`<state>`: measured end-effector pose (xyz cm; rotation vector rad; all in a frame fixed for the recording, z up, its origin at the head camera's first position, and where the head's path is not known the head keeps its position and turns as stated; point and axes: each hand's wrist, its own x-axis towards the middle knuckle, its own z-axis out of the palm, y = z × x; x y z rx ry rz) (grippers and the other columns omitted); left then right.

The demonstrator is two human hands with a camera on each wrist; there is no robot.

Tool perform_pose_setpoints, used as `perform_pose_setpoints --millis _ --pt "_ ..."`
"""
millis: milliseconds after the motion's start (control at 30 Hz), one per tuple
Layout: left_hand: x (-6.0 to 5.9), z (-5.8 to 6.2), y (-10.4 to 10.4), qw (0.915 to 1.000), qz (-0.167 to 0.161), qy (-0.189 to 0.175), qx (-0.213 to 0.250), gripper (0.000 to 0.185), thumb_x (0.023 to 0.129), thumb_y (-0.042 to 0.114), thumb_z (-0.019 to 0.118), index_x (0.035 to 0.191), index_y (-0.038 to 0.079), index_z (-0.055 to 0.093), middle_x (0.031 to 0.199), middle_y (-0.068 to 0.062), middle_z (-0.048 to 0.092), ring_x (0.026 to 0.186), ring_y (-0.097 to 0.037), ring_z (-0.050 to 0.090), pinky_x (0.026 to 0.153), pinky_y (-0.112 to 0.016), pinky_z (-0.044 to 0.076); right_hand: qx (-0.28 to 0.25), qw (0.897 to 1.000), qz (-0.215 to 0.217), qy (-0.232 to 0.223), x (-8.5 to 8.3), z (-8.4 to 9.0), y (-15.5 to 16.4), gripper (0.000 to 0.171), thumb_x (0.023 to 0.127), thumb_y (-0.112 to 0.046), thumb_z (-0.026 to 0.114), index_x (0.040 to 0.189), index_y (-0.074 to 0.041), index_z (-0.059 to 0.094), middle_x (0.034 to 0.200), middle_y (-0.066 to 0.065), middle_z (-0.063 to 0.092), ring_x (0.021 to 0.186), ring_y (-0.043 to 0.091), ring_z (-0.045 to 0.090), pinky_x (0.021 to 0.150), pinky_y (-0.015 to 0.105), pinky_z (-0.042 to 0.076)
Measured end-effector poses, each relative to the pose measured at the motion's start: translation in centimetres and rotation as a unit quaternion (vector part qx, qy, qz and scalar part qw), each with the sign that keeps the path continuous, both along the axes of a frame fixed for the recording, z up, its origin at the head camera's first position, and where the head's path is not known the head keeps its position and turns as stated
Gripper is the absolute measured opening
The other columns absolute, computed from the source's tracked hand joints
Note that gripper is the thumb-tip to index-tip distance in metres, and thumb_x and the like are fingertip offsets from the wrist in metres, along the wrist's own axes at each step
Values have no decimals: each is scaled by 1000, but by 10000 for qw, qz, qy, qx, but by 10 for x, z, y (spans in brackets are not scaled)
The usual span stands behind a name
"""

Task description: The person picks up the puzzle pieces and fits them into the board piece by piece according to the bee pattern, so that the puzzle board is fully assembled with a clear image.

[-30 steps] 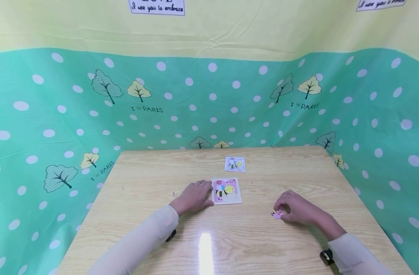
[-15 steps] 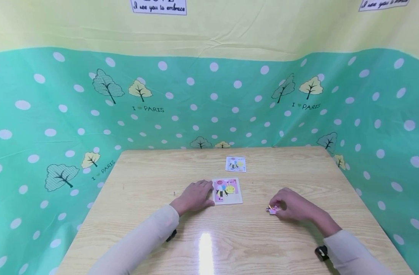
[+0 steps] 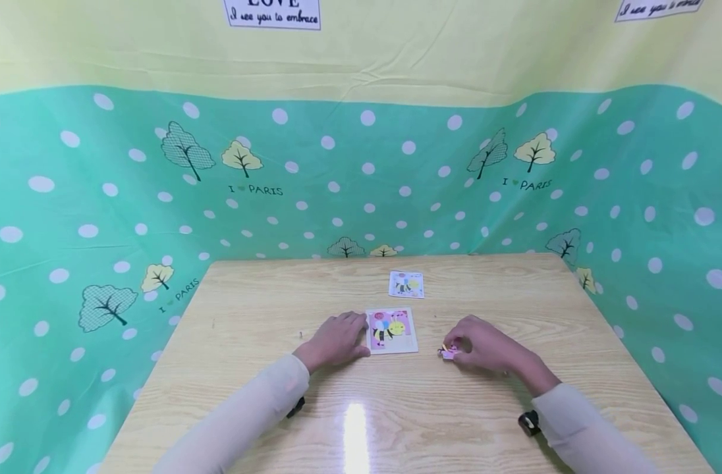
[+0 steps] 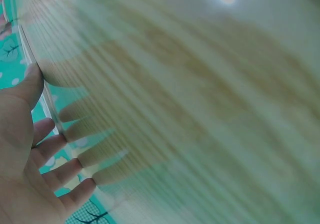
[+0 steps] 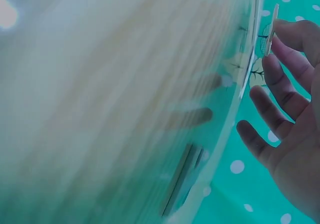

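A square puzzle board (image 3: 404,343) with a bee picture lies on the wooden table, its lower right part bare and pale. My left hand (image 3: 336,338) rests at the board's left side, thumb near the lower corner and fingers by the upper one. The left wrist view shows that hand (image 4: 30,149) with its fingers spread and fairly straight, tips down at the surface. To the right of the board, my right hand (image 3: 482,342) pinches a small pink puzzle piece (image 3: 449,353) between thumb and fingers. Edge-on, the thin piece (image 5: 271,31) shows in the right wrist view, other fingers loosely extended.
Behind the board lies a square card (image 3: 406,284) with a similar bee picture in paler colours. A green polka-dot cloth (image 3: 313,217) hangs behind and along both sides of the wooden table (image 3: 266,289). Light glares off the table's front (image 3: 355,438).
My right hand has moved left and slightly away from me with the puzzle piece, closer to the board. The left hand and the board have stayed in place.
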<state>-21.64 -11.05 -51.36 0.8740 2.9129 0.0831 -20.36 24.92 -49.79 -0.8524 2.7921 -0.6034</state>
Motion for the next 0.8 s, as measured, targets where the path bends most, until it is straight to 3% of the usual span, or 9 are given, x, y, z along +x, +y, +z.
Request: perform_pose_setpoints --millis 233,800 --pt "0 -1 0 10000 8 24 7 68 93 60 64 141 12 53 152 -12 53 142 -31 49 112 -51 48 -88 10000 -17 -42 -10 1 -17 26 83 -26 82 108 -25 77 102 -14 70 103 10 59 95 40 54" --pt "-2 -3 -1 10000 -24 79 30 69 93 60 64 141 12 53 152 -11 53 142 -30 50 111 -50 49 -164 9991 389 -97 -29 -1 -59 28 82 -25 80 110 -25 77 103 -12 70 101 10 56 93 37 52"
